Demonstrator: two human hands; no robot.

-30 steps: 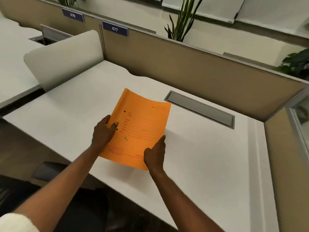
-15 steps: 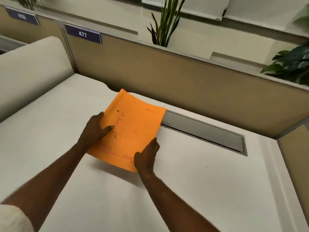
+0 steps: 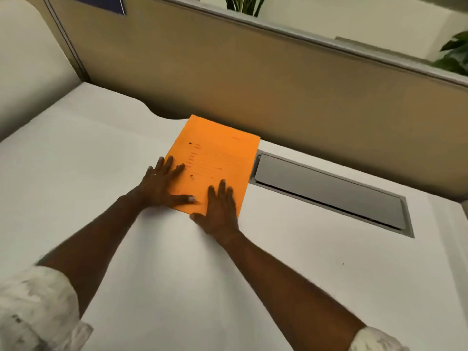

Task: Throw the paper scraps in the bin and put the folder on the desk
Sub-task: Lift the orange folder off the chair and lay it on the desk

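Observation:
An orange folder with printed lines lies flat on the white desk, near the back partition. My left hand rests palm down on the folder's left edge, fingers spread. Spread flat in the same way, my right hand presses on the folder's near corner. Neither hand grips it. No paper scraps or bin are in view.
A grey cable flap is set into the desk right of the folder. A tan partition runs along the back, a white side screen stands at the left, and plants show beyond.
The folder went from being held tilted above the desk to lying flat on it, farther back. Both hands let go of its edges and now lie flat on top.

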